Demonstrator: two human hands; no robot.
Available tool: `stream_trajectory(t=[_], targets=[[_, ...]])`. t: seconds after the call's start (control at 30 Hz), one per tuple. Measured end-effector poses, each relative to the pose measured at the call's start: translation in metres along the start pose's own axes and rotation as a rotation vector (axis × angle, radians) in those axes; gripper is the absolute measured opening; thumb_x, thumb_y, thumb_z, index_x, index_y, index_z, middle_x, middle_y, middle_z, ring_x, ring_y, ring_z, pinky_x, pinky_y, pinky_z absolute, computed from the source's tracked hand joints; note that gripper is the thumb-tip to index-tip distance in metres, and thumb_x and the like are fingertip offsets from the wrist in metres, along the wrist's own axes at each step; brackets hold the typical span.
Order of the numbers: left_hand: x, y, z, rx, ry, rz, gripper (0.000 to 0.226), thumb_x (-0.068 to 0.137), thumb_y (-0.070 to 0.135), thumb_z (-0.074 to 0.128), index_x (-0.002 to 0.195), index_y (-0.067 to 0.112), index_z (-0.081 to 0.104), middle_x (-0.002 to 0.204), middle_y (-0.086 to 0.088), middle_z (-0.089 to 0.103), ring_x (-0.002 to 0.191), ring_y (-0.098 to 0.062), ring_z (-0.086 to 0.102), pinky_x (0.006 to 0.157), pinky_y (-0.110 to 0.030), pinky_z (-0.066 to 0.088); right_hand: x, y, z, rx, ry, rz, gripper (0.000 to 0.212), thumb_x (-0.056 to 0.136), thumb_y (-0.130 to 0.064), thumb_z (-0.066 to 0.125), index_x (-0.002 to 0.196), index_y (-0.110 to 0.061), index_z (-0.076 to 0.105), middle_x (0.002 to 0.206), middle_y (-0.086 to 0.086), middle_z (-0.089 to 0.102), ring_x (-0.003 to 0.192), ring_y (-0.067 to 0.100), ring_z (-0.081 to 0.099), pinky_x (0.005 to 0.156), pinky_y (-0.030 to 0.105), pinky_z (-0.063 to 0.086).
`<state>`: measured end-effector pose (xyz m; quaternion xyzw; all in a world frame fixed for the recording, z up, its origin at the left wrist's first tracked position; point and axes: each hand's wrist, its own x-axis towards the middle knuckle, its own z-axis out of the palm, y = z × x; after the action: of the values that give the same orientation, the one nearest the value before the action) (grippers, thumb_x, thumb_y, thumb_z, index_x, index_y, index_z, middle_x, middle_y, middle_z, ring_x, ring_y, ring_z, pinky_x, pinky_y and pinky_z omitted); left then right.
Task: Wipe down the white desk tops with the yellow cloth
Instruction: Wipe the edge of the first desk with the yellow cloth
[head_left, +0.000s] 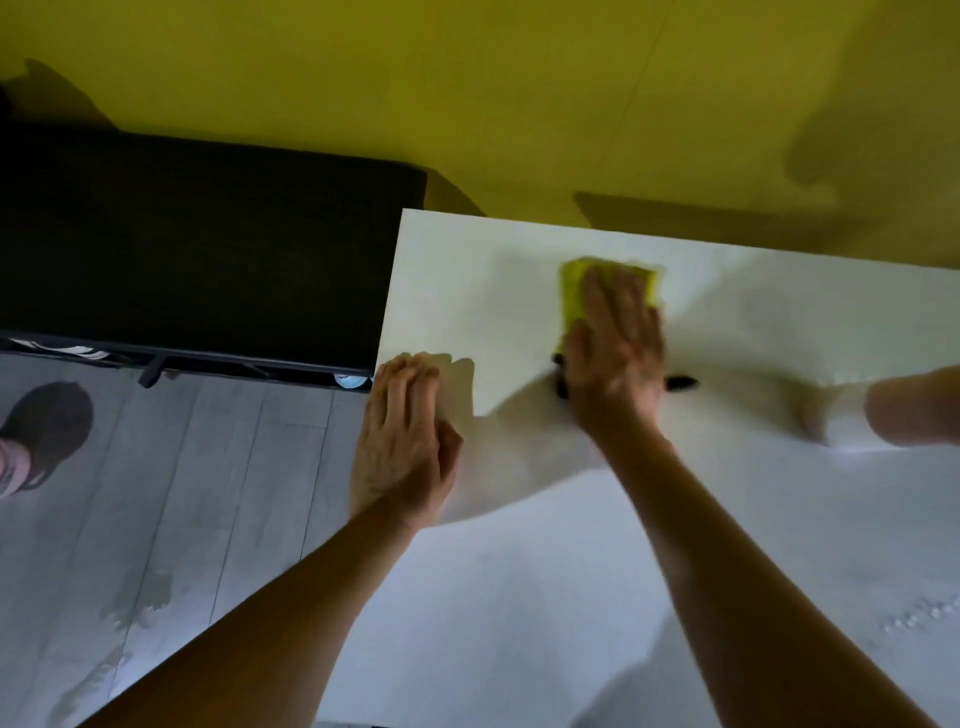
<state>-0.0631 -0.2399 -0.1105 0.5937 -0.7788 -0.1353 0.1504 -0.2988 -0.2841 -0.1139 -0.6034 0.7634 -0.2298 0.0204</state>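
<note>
The white desk top (519, 597) fills the lower right of the head view and ends at a yellow wall. My right hand (615, 348) lies flat with straight fingers on the yellow cloth (574, 283), pressing it onto the desk near the far edge. The cloth shows past my fingertips and is blurred. A small black object (683, 383) pokes out from under my right palm on both sides. My left hand (402, 436) rests flat on the desk's left edge, fingers straight, holding nothing.
A black cabinet or box (208, 249) stands to the left of the desk against the yellow wall (467, 78). Grey plank floor (182, 493) lies lower left, with a dark shoe (44, 431) on it. A blurred pale shape (914, 405) enters from the right edge.
</note>
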Motion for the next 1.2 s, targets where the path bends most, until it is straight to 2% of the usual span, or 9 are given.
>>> stream_trajectory(t=[0.17, 0.37, 0.47, 0.63, 0.73, 0.83, 1.0, 1.1, 1.2], targets=[[-0.003, -0.003, -0.003, 0.086, 0.027, 0.040, 0.049, 0.097, 0.016, 0.052, 0.144, -0.001, 0.051, 0.148, -0.022, 0.047, 0.142, -0.039, 0.043, 0.124, -0.048, 0.031, -0.008, 0.028, -0.015, -0.064, -0.031, 0.169, 0.059, 0.102, -0.037, 0.033, 0.158, -0.022, 0.033, 0.168, 0.008, 0.023, 0.156, 0.026, 0.016, 0.127, 0.043, 0.014], [-0.112, -0.015, -0.015, 0.028, -0.052, 0.061, 0.065, 0.106, 0.031, 0.039, 0.162, 0.001, 0.028, 0.170, -0.018, 0.026, 0.157, -0.032, 0.027, 0.128, -0.046, 0.022, -0.012, 0.002, -0.010, -0.069, 0.012, 0.181, 0.057, 0.101, -0.035, 0.039, 0.154, -0.015, 0.041, 0.162, 0.016, 0.034, 0.151, 0.034, 0.030, 0.122, 0.051, 0.024], [-0.133, -0.019, -0.011, 0.020, -0.061, 0.050, 0.066, 0.105, 0.028, 0.037, 0.164, 0.003, 0.021, 0.173, -0.013, 0.018, 0.161, -0.027, 0.017, 0.130, -0.044, 0.016, -0.024, -0.076, 0.015, 0.015, -0.018, -0.031, 0.055, 0.098, -0.033, 0.043, 0.149, -0.014, 0.050, 0.156, 0.016, 0.044, 0.148, 0.034, 0.036, 0.121, 0.054, 0.027], [-0.130, -0.018, -0.006, 0.105, -0.108, 0.015, 0.067, 0.106, 0.031, 0.030, 0.166, 0.008, 0.012, 0.174, -0.012, 0.012, 0.162, -0.024, 0.012, 0.131, -0.040, 0.010, -0.044, -0.169, 0.042, 0.075, -0.222, -0.243, 0.059, 0.102, -0.040, 0.036, 0.159, -0.025, 0.031, 0.168, 0.006, 0.022, 0.157, 0.023, 0.012, 0.128, 0.044, 0.007], [-0.130, -0.019, -0.007, 0.088, -0.105, 0.029, 0.066, 0.106, 0.029, 0.031, 0.165, 0.006, 0.017, 0.174, -0.012, 0.014, 0.162, -0.025, 0.013, 0.131, -0.043, 0.015, -0.052, -0.141, 0.034, 0.057, -0.237, -0.258, 0.058, 0.102, -0.040, 0.032, 0.158, -0.024, 0.033, 0.167, 0.005, 0.025, 0.156, 0.023, 0.014, 0.128, 0.038, 0.000], [-0.128, -0.016, -0.009, 0.042, -0.077, 0.062, 0.064, 0.105, 0.025, 0.034, 0.164, 0.002, 0.023, 0.173, -0.014, 0.018, 0.161, -0.027, 0.016, 0.131, -0.046, 0.018, -0.063, -0.069, 0.006, 0.018, -0.127, -0.049, 0.058, 0.099, -0.033, 0.038, 0.155, -0.019, 0.041, 0.162, 0.009, 0.036, 0.153, 0.027, 0.024, 0.127, 0.037, -0.001], [-0.130, -0.014, -0.011, 0.002, -0.073, 0.062, 0.061, 0.108, 0.026, 0.028, 0.163, 0.000, 0.024, 0.172, -0.015, 0.020, 0.161, -0.027, 0.016, 0.131, -0.045, 0.016, -0.076, 0.025, -0.046, -0.104, -0.063, 0.316, 0.058, 0.104, -0.031, 0.032, 0.161, -0.019, 0.024, 0.168, 0.012, 0.019, 0.157, 0.029, 0.009, 0.127, 0.049, 0.010], [-0.127, -0.013, -0.010, -0.004, -0.066, 0.050, 0.061, 0.109, 0.028, 0.022, 0.162, 0.000, 0.026, 0.172, -0.016, 0.021, 0.161, -0.029, 0.017, 0.132, -0.044, 0.015, -0.069, -0.008, -0.032, -0.114, -0.007, 0.366, 0.061, 0.102, -0.032, 0.027, 0.160, -0.016, 0.027, 0.167, 0.014, 0.022, 0.156, 0.032, 0.012, 0.126, 0.049, 0.012], [-0.128, -0.015, -0.008, -0.010, -0.056, 0.060, 0.061, 0.106, 0.023, 0.029, 0.162, 0.000, 0.027, 0.171, -0.017, 0.023, 0.160, -0.029, 0.019, 0.131, -0.045, 0.016, -0.064, -0.093, 0.004, -0.020, -0.126, 0.089, 0.063, 0.097, -0.033, 0.024, 0.158, -0.018, 0.032, 0.165, 0.013, 0.028, 0.155, 0.033, 0.018, 0.126, 0.050, 0.012]])
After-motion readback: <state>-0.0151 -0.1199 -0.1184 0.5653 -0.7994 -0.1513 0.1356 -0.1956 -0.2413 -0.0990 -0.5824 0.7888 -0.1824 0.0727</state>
